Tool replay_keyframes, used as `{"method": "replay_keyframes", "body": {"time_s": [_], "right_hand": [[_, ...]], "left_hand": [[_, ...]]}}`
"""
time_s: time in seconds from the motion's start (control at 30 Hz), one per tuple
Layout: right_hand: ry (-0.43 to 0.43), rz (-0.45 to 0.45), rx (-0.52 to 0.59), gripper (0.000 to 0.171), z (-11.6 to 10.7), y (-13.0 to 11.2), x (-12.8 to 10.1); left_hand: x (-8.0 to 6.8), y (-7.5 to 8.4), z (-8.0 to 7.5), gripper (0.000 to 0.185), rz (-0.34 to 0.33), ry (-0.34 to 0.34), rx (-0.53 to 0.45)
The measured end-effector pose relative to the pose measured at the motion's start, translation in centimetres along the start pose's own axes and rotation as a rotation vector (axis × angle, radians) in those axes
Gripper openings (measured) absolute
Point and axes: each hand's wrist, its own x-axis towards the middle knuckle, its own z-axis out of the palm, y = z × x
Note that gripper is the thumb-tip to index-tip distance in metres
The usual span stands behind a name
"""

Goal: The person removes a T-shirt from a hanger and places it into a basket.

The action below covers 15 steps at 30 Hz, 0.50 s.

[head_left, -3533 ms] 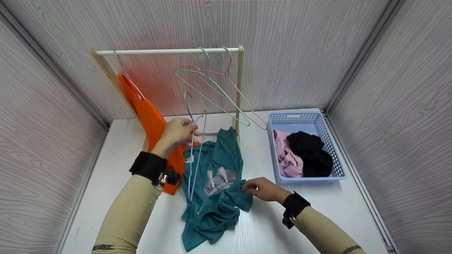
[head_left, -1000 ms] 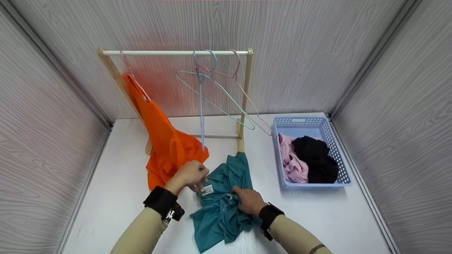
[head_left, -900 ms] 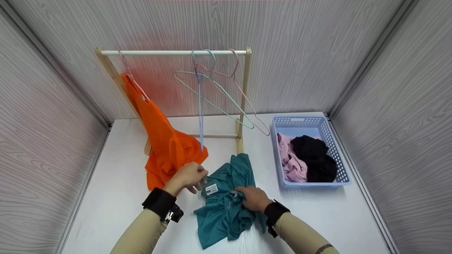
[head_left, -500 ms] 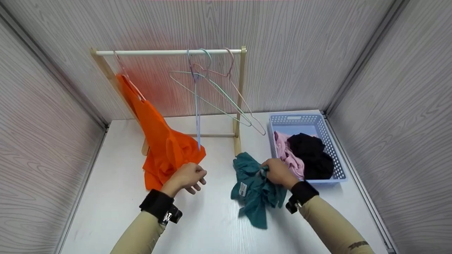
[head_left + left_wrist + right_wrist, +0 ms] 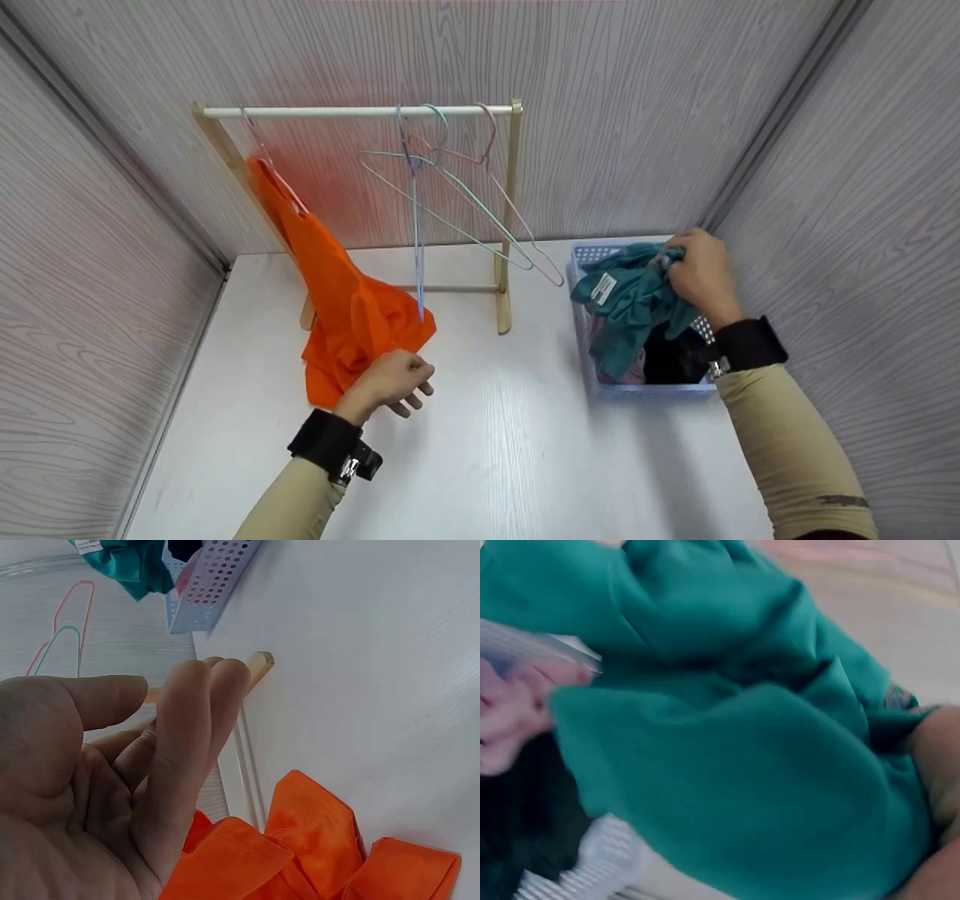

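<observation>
No legible text anywhere. Only a small white label [image 5: 602,288] sewn on the teal shirt [image 5: 630,311], with dark print too small and blurred to read in the head view; same label cut off at the left wrist view's top edge.

Bunched teal shirt [image 5: 628,307] hangs over the basket [image 5: 584,331].
</observation>
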Motion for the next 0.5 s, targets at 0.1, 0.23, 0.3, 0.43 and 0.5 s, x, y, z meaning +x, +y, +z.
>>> {"method": "replay_keyframes", "body": {"time_s": [0.1,0.23,0.3,0.43,0.5], "right_hand": [[0.057,0.07,-0.064,0.042,-1.0,0.5,0.7],[0.023,0.093,-0.137,0.037,1.3,2.5,0.2],[-0.051,0.089,-0.149,0.033,3.7,3.9,-0.9],[-0.295,0.087,-0.08,0.04,9.0,5.8,-3.9],[-0.412,0.088,-0.023,0.049,11.2,6.0,-5.1]], "left_hand": [[0.0,-0.3,0.2,0.03,0.01,0.002,0.007],[-0.1,-0.6,0.5,0.03,0.016,-0.005,0.016],[-0.2,-0.8,0.7,0.03,0.014,-0.012,0.017],[-0.5,-0.9,0.9,0.031,0.009,-0.021,0.015],[-0.5,-1.0,0.9,0.031,0.01,-0.019,0.02]]}}
